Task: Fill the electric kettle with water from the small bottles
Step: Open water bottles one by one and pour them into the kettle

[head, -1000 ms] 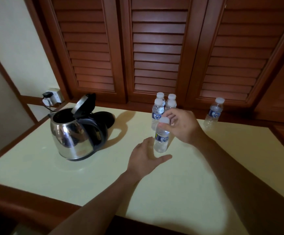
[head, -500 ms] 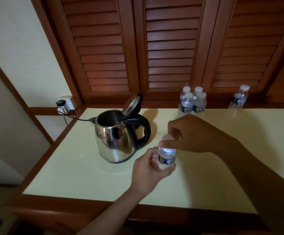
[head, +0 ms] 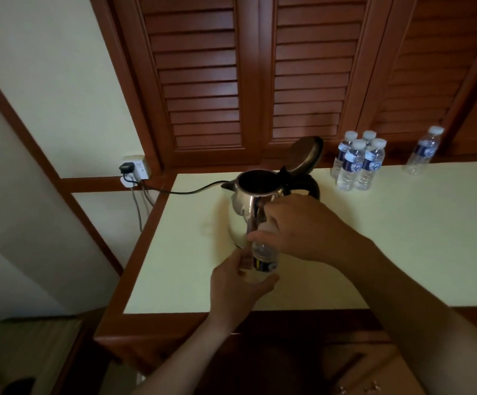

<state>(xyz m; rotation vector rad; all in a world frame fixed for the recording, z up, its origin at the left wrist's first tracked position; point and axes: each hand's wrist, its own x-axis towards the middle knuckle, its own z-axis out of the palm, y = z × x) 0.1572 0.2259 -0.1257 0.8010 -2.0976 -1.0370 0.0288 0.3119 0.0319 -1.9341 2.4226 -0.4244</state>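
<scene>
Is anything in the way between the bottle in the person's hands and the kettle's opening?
Nothing stands between them: the kettle is right behind the bottle, its lid tipped open. Only the bottle's own cap, gripped by the right hand, blocks the water.

Kettle point(head: 246, 212) on table point(head: 374, 238), left of centre, lid point(head: 305, 155) tipped back behind it. Held bottle point(head: 264, 258) upright right in front of the kettle: left hand point(head: 237, 283) round its body, right hand point(head: 303, 226) over its top. Four-bottle cluster point(head: 357, 163) at the back edge, right of the kettle; lone bottle point(head: 422, 151) further right, apart. Cord point(head: 189, 191) runs left off the table to wall socket point(head: 134, 168). Louvred doors point(head: 260, 67) behind.
</scene>
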